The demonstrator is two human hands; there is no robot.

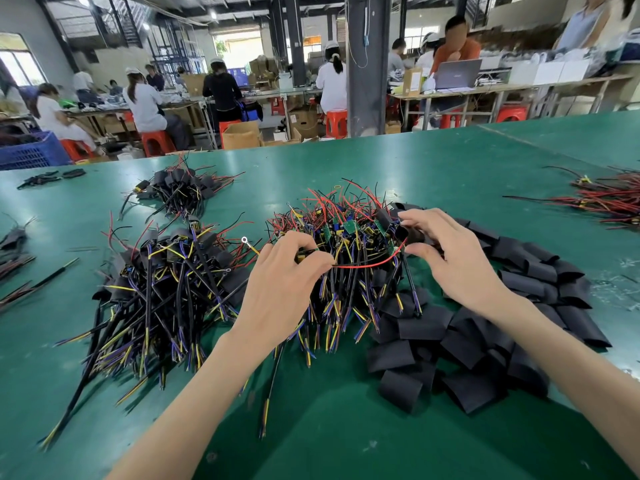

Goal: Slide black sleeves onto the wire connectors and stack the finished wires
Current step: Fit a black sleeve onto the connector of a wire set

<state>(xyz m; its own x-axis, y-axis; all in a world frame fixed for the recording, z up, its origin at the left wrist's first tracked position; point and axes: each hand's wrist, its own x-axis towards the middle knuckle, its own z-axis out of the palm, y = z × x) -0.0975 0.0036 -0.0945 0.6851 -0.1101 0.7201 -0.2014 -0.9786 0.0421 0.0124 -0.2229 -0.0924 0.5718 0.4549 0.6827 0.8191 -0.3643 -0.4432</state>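
My left hand (284, 275) pinches one wire assembly over the middle heap of unsleeved wires (346, 244), and its red lead (367, 265) arcs across to the right. My right hand (446, 251) pinches a black sleeve (403, 233) at the far end of that red lead. A big pile of loose black sleeves (485, 337) lies under and to the right of my right hand. Left of my left hand sits a stack of wires with sleeves on them (166, 271). All of it lies on the green table (311, 427).
A smaller bundle of sleeved wires (180, 192) lies further back on the left. Red and black wires (609, 199) are heaped at the right edge, more wires (14, 258) at the left edge. Behind the table, people work at benches with red stools and cardboard boxes.
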